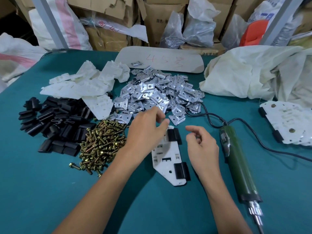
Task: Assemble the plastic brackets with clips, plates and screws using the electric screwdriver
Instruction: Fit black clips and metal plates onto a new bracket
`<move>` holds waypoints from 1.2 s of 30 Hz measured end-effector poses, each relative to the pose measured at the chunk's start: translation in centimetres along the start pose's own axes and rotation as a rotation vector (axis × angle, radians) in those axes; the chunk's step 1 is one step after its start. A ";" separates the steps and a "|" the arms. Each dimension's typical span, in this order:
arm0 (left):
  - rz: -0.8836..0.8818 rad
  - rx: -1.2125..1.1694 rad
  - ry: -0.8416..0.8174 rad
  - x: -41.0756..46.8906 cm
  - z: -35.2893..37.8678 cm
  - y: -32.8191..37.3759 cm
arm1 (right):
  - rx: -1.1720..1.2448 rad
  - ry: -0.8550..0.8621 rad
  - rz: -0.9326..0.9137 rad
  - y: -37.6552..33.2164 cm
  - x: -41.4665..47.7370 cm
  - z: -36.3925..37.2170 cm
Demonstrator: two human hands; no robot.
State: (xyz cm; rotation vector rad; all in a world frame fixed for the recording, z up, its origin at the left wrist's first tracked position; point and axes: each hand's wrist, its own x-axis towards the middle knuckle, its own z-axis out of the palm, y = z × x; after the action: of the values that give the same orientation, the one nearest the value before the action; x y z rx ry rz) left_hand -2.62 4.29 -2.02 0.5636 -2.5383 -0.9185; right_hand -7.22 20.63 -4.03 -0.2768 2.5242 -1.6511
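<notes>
Left hand hovers at the plates, grip too blurred to tell; right hand loosely curled, empty. Between them, a bracket wears two clips; plate and screws apparently not yet fitted, screwdriver idle beside the right hand.

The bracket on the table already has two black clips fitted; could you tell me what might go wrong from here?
The screwdriver's cord loops into the plate pile, so lifting the tool may scatter plates. The left hand reaches over the bracket, which neither hand grips; a brush could shift it.
</notes>
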 end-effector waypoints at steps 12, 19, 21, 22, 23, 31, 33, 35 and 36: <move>0.107 0.381 0.079 5.8 4.8 2.0 | 0.030 -0.041 0.045 0.4 0.3 0.0; 0.096 0.262 0.001 5.3 2.7 1.7 | 0.025 -0.049 0.048 0.2 0.3 0.0; 0.123 0.230 0.012 4.4 1.4 1.2 | 0.021 -0.055 0.048 0.2 0.3 -0.1; 0.130 0.213 0.023 3.8 0.8 0.8 | 0.015 -0.060 0.047 0.2 0.3 -0.1; 0.132 0.192 0.032 3.3 0.1 0.4 | 0.007 -0.064 0.045 0.2 0.3 -0.1; 0.131 0.018 -0.083 -2.1 -2.4 -2.2 | -0.102 -0.111 0.003 0.1 0.2 0.3; 0.142 0.029 -0.132 -2.5 -2.0 -2.6 | -0.139 -0.133 -0.029 0.1 0.1 0.5; 0.151 0.023 -0.158 -2.7 -1.7 -2.9 | -0.145 -0.149 -0.039 0.1 0.1 0.5; 0.155 0.009 -0.158 -2.7 -1.6 -3.0 | -0.140 -0.154 -0.032 0.1 0.1 0.5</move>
State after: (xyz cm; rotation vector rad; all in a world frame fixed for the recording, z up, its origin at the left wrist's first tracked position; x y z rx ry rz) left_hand 1.11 2.68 -3.49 0.3010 -2.6828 -0.9289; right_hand -7.27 20.22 -4.33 -0.4423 2.5340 -1.4057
